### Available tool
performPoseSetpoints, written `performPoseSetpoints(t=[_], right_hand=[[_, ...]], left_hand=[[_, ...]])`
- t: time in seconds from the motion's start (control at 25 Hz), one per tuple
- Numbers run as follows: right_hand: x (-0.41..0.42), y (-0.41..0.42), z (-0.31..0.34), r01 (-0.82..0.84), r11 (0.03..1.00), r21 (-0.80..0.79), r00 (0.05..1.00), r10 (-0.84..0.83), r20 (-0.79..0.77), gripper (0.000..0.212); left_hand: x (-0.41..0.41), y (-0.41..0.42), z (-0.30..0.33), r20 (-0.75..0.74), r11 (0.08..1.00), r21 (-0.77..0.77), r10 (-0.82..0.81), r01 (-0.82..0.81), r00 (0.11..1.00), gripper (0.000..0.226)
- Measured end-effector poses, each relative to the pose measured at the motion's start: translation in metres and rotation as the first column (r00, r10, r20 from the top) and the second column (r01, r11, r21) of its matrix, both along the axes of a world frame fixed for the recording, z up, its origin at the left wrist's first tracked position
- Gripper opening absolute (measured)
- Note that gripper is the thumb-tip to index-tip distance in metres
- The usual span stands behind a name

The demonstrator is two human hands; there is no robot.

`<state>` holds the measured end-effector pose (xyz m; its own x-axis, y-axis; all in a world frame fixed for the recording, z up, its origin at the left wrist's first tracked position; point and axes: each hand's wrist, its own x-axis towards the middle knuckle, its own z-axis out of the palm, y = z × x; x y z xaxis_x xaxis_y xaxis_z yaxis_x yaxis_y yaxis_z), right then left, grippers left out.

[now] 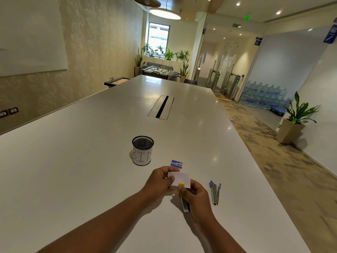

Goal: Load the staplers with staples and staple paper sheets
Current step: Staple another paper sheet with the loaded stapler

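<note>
Both hands [160,179] [196,195] pinch paper [179,177] — stapler [184,203] underneath.

Only a couple of readable bits here. The mesh pen cup [142,150], just beyond the left hand [160,180] on the worktop, has a paper wrap with "BIN" handwritten on it. Way off past both hands, up by the ceiling, a green sign [236,25] reads "EXIT". The little blue box [176,164] right above the hands has print on it, but it's too small to read.

White table [91,161], mesh cup [142,150], staple box [176,163], stapler [215,192]
</note>
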<state>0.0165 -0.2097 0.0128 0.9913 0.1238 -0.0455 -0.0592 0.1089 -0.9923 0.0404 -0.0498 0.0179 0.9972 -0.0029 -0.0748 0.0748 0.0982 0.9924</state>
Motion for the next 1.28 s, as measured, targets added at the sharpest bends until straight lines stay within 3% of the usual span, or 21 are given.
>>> performPoseSetpoints(t=[0.36, 0.6, 0.96, 1.28], right_hand=[[0.008, 0.002, 0.013, -0.011, 0.994, 0.112, 0.998, 0.018, -0.061, 0.042], [0.01, 0.003, 0.011, 0.029, 0.985, 0.173, 0.994, -0.01, -0.108, 0.041], [0.011, -0.001, 0.013, 0.003, 0.986, 0.167, 0.984, 0.027, -0.174, 0.045], [0.009, 0.002, 0.015, 0.076, 0.991, 0.108, 0.988, -0.06, -0.142, 0.045]], left_hand=[[-0.003, 0.003, 0.026, 0.021, 0.991, 0.135, 0.005, -0.008, 1.0, 0.018], [-0.006, -0.003, 0.029, 0.002, 0.993, 0.119, 0.01, -0.01, 1.0, 0.018], [-0.006, -0.001, 0.028, -0.035, 0.994, 0.113, 0.004, 0.0, 0.999, 0.017], [-0.011, -0.006, 0.033, -0.019, 0.991, 0.134, -0.001, 0.004, 1.0, 0.019]])
